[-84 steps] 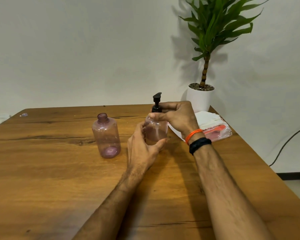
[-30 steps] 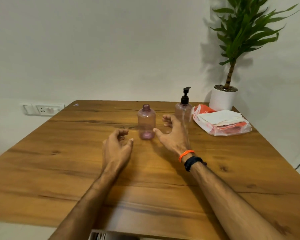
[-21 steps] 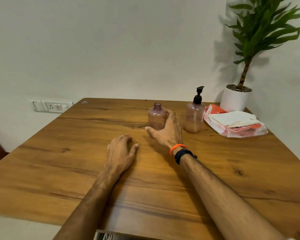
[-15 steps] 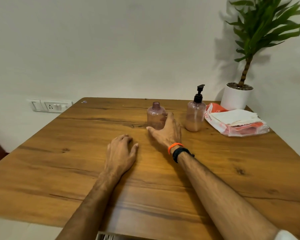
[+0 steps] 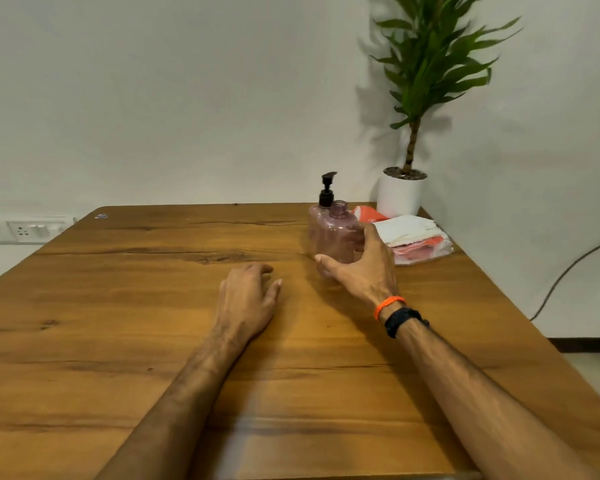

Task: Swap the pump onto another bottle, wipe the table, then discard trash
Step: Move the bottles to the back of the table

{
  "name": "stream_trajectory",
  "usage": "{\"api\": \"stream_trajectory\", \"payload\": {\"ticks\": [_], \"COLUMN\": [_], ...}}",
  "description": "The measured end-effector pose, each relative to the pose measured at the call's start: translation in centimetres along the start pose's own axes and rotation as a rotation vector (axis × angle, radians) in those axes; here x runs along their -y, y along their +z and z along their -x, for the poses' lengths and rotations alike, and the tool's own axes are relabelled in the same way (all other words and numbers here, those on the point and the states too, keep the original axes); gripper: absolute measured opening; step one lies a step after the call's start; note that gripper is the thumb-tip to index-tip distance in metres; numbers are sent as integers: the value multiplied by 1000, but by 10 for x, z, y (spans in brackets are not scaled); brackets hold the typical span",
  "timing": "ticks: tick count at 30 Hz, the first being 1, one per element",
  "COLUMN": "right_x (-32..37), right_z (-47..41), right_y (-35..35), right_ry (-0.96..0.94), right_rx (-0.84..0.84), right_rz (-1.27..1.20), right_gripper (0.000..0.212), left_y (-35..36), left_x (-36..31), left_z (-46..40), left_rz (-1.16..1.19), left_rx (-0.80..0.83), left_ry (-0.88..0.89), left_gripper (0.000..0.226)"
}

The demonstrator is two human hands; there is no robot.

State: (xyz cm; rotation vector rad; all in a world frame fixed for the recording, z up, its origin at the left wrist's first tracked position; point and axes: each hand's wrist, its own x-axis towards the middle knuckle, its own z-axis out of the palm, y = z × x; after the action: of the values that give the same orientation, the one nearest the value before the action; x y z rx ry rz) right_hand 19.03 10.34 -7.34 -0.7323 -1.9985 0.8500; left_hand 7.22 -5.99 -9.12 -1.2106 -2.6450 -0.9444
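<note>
My right hand [image 5: 364, 271] is wrapped around the pink see-through bottle without a cap [image 5: 336, 233], thumb at its lower left and fingers on its right side. Whether it still touches the wooden table [image 5: 153, 306] I cannot tell. Directly behind it, partly hidden, stands the second pink bottle [image 5: 313, 220] with the black pump [image 5: 327, 188] screwed on. My left hand [image 5: 246, 299] lies palm down on the table, fingers loosely apart, holding nothing.
A clear plastic bag with white cloths and orange packaging [image 5: 416, 239] lies at the far right. A potted plant [image 5: 400, 197] stands in the back right corner. A small scrap [image 5: 101, 215] lies at the far left corner. A cable [image 5: 568, 271] hangs right of the table.
My right hand has closed on the capless bottle and brought it rightward, in front of the pump bottle. The left hand stays flat on the table.
</note>
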Motion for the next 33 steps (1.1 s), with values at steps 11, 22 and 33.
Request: {"api": "stream_trajectory", "payload": {"ticks": [11, 22, 33], "right_x": [-75, -98, -65], "right_z": [-5, 1, 9], "right_y": [-117, -120, -122], "right_ry": [183, 253, 39], "right_rx": [-188, -171, -451], "right_rz": [141, 125, 57], "right_gripper": [78, 79, 74], "left_y": [91, 105, 97], "left_x": [-111, -110, -109], "left_z": [-15, -12, -10], "left_rz": [72, -5, -1], "left_rx": [122, 73, 106], "left_ry": [180, 217, 210], "left_gripper": [38, 35, 36]}}
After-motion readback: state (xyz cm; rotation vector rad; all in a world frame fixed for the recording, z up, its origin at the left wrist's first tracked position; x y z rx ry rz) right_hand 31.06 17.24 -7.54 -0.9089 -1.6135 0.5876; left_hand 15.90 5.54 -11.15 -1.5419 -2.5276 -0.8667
